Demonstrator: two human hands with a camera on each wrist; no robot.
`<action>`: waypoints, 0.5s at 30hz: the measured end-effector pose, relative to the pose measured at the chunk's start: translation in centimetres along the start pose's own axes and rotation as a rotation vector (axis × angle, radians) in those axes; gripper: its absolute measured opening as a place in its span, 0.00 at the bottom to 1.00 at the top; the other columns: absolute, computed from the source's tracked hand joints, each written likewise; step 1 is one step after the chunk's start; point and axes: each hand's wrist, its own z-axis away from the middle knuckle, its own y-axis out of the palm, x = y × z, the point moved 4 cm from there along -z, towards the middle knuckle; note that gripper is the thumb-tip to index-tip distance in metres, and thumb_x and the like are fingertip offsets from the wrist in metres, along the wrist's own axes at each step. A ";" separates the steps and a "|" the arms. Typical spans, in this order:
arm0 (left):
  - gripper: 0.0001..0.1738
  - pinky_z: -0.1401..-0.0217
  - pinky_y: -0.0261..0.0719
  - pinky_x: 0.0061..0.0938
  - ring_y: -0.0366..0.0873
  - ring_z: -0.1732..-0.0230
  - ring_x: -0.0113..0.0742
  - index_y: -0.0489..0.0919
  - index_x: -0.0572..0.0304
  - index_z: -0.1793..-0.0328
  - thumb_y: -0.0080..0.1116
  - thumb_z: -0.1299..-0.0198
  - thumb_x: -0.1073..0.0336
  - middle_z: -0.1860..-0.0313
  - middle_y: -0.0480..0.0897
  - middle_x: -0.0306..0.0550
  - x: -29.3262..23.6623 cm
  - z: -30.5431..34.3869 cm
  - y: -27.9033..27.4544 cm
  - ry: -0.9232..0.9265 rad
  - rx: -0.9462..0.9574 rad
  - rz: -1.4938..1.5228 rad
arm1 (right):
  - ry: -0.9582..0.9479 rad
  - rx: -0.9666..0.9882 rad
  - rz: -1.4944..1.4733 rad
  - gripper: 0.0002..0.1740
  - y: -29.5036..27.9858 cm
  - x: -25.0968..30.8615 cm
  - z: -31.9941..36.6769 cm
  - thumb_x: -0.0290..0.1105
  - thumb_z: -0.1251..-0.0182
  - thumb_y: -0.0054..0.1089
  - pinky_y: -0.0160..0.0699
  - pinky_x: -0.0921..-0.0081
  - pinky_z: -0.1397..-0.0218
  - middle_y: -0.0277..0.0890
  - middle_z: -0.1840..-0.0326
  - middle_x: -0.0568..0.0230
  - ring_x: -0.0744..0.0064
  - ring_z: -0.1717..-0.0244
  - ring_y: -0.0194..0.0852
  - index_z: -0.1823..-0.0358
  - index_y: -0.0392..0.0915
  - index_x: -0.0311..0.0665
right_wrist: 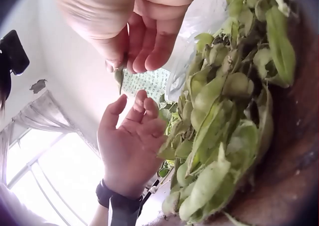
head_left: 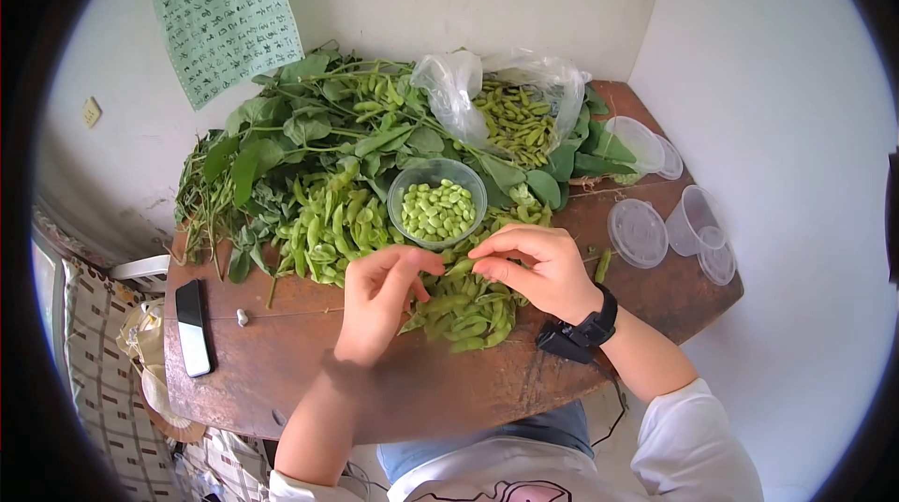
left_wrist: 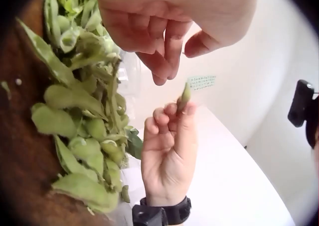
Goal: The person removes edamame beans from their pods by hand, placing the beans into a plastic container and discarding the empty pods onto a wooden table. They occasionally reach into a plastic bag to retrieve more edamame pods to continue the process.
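My right hand (head_left: 538, 268) pinches a green pod (left_wrist: 185, 94) between thumb and fingertips; in the right wrist view the pod (right_wrist: 118, 79) points down from the fingers. My left hand (head_left: 379, 296) is just left of it, fingers bent loosely and apart from the thumb, with nothing seen in it. Both hands are above a pile of green pods (head_left: 464, 319). Just behind them stands a clear round bowl (head_left: 437, 165) holding shelled green beans (head_left: 437, 210).
Leafy stalks (head_left: 309, 123) cover the table's back. A plastic bag (head_left: 449, 95) of pods lies behind the bowl. Clear tubs and lids (head_left: 638, 233) stand at the right. A phone (head_left: 194, 329) lies at the left, and a black device (head_left: 562, 343) is by my right wrist.
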 end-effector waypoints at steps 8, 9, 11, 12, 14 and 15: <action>0.11 0.70 0.76 0.16 0.80 0.73 0.20 0.88 0.69 0.57 0.75 0.44 0.71 0.66 0.88 0.44 0.4 0.5 1.2 0.136 0.028 -0.275 | -0.037 0.061 0.128 0.13 0.1 0.9 0.2 0.17 0.40 0.70 0.87 0.77 0.57 0.85 0.56 0.53 0.69 0.58 0.87 0.53 0.85 0.27; 0.11 0.70 0.76 0.16 0.80 0.73 0.21 0.88 0.68 0.57 0.75 0.44 0.71 0.66 0.88 0.44 0.5 0.5 1.1 0.207 0.007 -0.232 | -0.044 0.054 0.062 0.13 0.2 0.9 0.3 0.16 0.40 0.70 0.87 0.77 0.57 0.85 0.56 0.53 0.69 0.59 0.87 0.53 0.85 0.27; 0.11 0.70 0.77 0.16 0.80 0.73 0.21 0.88 0.68 0.56 0.75 0.44 0.71 0.66 0.88 0.45 0.2 0.6 1.1 0.273 -0.012 -0.189 | -0.047 0.043 -0.006 0.14 0.3 1.0 0.4 0.16 0.41 0.71 0.88 0.76 0.58 0.86 0.55 0.52 0.69 0.59 0.87 0.53 0.85 0.27; 0.12 0.69 0.78 0.17 0.81 0.72 0.22 0.88 0.67 0.55 0.75 0.44 0.72 0.65 0.88 0.46 -0.1 0.6 1.1 0.274 -0.021 -0.227 | -0.026 0.038 -0.021 0.14 0.3 0.9 0.4 0.15 0.42 0.71 0.88 0.76 0.58 0.86 0.55 0.52 0.69 0.60 0.87 0.53 0.85 0.27; 0.13 0.68 0.78 0.18 0.82 0.71 0.24 0.88 0.66 0.53 0.74 0.45 0.72 0.65 0.89 0.47 -0.3 0.3 1.0 0.271 -0.026 -0.267 | -0.002 0.028 -0.039 0.15 0.2 0.5 0.3 0.15 0.42 0.71 0.88 0.76 0.58 0.85 0.56 0.52 0.69 0.60 0.87 0.53 0.86 0.28; 0.14 0.67 0.79 0.18 0.82 0.70 0.25 0.88 0.67 0.52 0.74 0.45 0.73 0.65 0.88 0.47 -0.6 0.2 0.9 0.389 -0.004 -0.354 | -0.103 0.041 0.014 0.15 0.2 0.3 0.1 0.15 0.42 0.70 0.88 0.76 0.58 0.85 0.56 0.52 0.69 0.60 0.87 0.52 0.86 0.29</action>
